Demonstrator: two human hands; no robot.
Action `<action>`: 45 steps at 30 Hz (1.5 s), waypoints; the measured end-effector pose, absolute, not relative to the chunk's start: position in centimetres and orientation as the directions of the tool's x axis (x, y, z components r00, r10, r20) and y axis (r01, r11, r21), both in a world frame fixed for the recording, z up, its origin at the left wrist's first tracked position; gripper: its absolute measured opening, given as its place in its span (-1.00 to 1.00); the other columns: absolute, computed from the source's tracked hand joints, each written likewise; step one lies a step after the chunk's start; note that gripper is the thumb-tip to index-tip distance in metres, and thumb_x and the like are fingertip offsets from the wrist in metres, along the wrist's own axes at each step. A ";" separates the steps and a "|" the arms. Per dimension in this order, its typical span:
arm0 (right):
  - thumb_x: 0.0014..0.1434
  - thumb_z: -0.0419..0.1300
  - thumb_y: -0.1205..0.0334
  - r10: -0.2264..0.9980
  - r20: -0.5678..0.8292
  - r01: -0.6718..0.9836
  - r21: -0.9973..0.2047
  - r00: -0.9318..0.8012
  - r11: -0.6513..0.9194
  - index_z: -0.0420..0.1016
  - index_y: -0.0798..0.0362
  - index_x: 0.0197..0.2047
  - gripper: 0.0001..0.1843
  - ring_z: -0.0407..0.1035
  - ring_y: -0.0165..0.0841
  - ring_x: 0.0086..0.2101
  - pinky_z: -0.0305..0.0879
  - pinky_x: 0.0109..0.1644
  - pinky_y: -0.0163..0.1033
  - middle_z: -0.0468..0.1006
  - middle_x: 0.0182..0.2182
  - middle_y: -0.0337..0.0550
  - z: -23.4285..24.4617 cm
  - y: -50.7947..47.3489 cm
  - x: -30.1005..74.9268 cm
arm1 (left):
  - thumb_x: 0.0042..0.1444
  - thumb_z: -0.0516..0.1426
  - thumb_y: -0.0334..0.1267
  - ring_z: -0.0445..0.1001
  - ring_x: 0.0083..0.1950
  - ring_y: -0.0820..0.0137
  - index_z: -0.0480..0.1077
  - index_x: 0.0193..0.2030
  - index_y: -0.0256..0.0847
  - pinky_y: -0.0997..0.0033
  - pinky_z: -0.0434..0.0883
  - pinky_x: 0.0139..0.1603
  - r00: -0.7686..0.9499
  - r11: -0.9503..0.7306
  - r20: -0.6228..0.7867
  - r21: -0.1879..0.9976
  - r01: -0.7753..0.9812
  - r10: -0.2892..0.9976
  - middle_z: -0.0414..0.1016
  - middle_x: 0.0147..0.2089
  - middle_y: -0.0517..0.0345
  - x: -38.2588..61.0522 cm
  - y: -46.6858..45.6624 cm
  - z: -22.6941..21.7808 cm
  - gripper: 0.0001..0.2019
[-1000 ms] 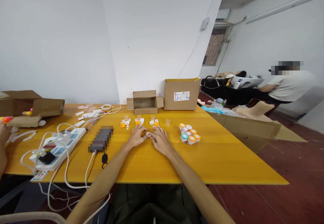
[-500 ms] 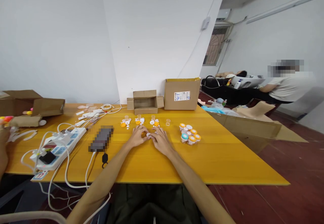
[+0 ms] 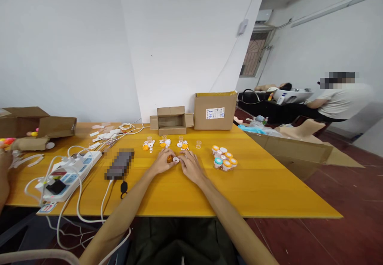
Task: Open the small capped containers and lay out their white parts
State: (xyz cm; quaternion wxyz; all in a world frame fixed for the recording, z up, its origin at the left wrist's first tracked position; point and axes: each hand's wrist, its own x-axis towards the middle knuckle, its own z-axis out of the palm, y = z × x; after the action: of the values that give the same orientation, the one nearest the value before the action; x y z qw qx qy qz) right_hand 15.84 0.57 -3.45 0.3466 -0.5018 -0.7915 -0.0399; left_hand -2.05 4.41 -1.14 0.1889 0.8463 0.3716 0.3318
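A small white round piece [image 3: 176, 159] with a dark hole sits between my hands, low over the table. My left hand [image 3: 163, 162] is closed, its thumb and fingertips at the left edge of this piece. An orange cap [image 3: 169, 159] shows beside the left fingertips; whether they grip it too, I cannot tell. From the other side, my right hand [image 3: 190, 167] pinches the white piece. Just beyond the hands lie orange caps [image 3: 145, 147], white discs and small white parts, with clear plastic cups [image 3: 198, 144] behind and to the right.
Several assembled jars with orange, white and teal lids [image 3: 226, 164] stand to the right. An open small carton [image 3: 172, 122] and a taller carton [image 3: 214, 113] are at the wall. Left are a phone [image 3: 120, 164], a power strip [image 3: 72, 177] and cables. Another person [image 3: 344, 101] sits far right.
The white round piece has turned to show its holed face, and an orange cap now shows by my left fingertips. My arms have hardly moved.
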 end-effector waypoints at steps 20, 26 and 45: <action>0.17 0.09 0.53 0.736 0.630 0.799 -0.296 -0.249 0.523 0.54 -0.05 -0.20 -0.68 0.34 -0.16 -0.01 0.31 -0.06 -0.09 0.49 -0.03 -0.05 -3.6 0.7 15.8 | 0.12 0.21 -0.25 0.43 -0.08 0.26 0.44 -0.30 -0.12 0.20 0.36 0.09 0.506 -0.708 0.496 0.522 0.476 0.706 0.51 -0.19 0.14 -1.9 4.2 -0.9 -0.96; 0.17 0.09 0.53 0.734 0.630 0.794 -0.297 -0.255 0.531 0.54 -0.06 -0.19 -0.68 0.34 -0.16 -0.01 0.31 -0.04 -0.09 0.49 -0.03 -0.05 -3.6 0.7 15.9 | 0.10 0.22 -0.30 0.45 -0.11 0.27 0.42 -0.31 -0.12 0.24 0.39 0.06 0.509 -0.706 0.492 0.541 0.458 0.707 0.51 -0.21 0.14 -1.8 4.0 -0.7 -0.96; 0.18 0.07 0.52 0.760 0.605 0.805 -0.316 -0.238 0.503 0.51 -0.05 -0.17 -0.68 0.33 -0.16 -0.03 0.28 -0.04 -0.10 0.49 -0.05 -0.05 -3.2 0.4 15.8 | 0.12 0.21 -0.26 0.45 -0.15 0.31 0.45 -0.28 -0.15 0.27 0.42 0.02 0.522 -0.671 0.445 0.622 0.404 0.727 0.50 -0.18 0.13 -1.8 4.2 -0.9 -0.95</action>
State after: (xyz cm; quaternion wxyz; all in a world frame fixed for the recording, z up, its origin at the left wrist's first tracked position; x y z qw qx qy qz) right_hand 15.80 0.44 -3.19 0.3653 -0.4975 -0.7862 -0.0305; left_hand -1.79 4.21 -0.89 0.2277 0.8422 0.3357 0.3552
